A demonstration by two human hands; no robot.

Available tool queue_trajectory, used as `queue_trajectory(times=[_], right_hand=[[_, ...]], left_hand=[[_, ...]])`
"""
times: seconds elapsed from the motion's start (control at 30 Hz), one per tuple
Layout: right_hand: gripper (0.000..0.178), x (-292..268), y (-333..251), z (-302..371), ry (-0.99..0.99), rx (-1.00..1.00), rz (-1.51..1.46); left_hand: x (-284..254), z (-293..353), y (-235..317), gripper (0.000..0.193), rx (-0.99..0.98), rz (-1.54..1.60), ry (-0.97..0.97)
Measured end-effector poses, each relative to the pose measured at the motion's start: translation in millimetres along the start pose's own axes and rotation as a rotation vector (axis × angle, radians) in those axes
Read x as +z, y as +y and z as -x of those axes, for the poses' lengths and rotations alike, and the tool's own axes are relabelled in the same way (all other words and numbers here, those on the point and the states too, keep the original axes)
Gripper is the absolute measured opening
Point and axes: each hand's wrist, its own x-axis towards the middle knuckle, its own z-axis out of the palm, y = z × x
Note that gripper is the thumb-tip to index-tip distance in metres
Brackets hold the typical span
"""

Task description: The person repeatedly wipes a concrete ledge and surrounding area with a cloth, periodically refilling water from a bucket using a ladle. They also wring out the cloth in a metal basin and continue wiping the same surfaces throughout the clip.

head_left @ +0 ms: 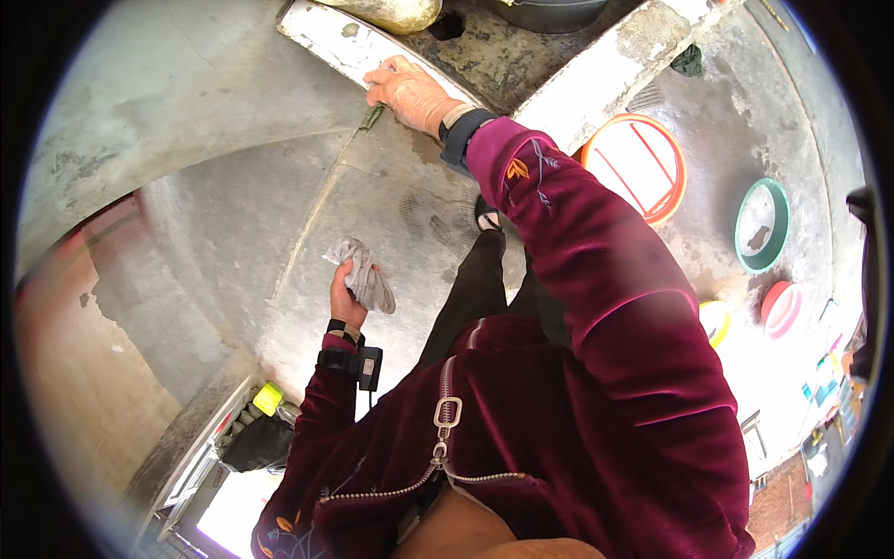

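A crumpled grey-white cloth point(371, 279) is gripped in my left hand point(345, 300), held out over the concrete floor with its folds bunched above the fingers. My right hand point(410, 93) reaches far forward to the white-topped ledge point(326, 37), its fingers bent at the edge. A small dark green scrap point(372, 117) shows just under that hand; whether the fingers hold it or it lies beyond them is unclear. The palm side of the right hand is hidden.
Past the ledge are a black tub point(549, 15) and a yellowish rounded vessel point(396, 13). A low wall point(596, 74) runs to the right. An orange-rimmed basin point(681, 172), green basin point(782, 228) and pink basin point(782, 303) stand on the right-hand floor.
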Motion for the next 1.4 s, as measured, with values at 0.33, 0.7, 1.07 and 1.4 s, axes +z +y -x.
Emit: queue_trajectory(times=[0.33,0.7,1.07,1.4], right_hand=[[0.026,-88,-33,109,-0.178,-0.110,-0.182],[0.037,-87,-7,77,-0.367,-0.253,-0.149],[0.040,8,47,-79,-0.111,-0.255,0.052],[0.041,60,126,-180,-0.229,-0.269,0.064]], left_hand=[[-14,-10,0,0.039,-0.026,0.062,-0.088],[-43,-27,-13,0.038,-0.065,0.212,-0.085],[-91,-45,-46,0.041,-0.033,0.427,0.051],[-119,-62,-84,0.040,-0.056,0.647,0.136]])
